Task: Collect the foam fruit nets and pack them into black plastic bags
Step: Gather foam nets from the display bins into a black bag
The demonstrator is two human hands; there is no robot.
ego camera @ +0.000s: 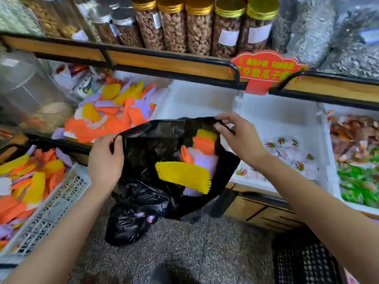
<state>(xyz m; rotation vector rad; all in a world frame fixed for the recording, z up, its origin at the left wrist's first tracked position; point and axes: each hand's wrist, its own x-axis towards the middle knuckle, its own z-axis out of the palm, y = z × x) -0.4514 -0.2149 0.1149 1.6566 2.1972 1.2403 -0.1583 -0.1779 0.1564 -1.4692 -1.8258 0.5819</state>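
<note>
I hold a black plastic bag (pixel 155 144) open in front of me. My left hand (pixel 105 160) grips its left rim, and my right hand (pixel 238 138) pinches the far right rim. Inside the bag lie several foam fruit nets, among them a long yellow net (pixel 182 176), an orange one (pixel 203 145) and a pale purple one (pixel 205 160). A loose pile of orange, yellow and purple foam nets (pixel 110 115) covers the white tray behind the bag. More nets (pixel 30 181) fill a white plastic crate (pixel 51 214) at the left.
A second, filled black bag (pixel 129 224) sits on the speckled floor below the open one. White foam trays (pixel 287 119) with wrapped snacks stand to the right. Jars of nuts (pixel 199 27) line the shelf above. A dark crate (pixel 303 261) is at bottom right.
</note>
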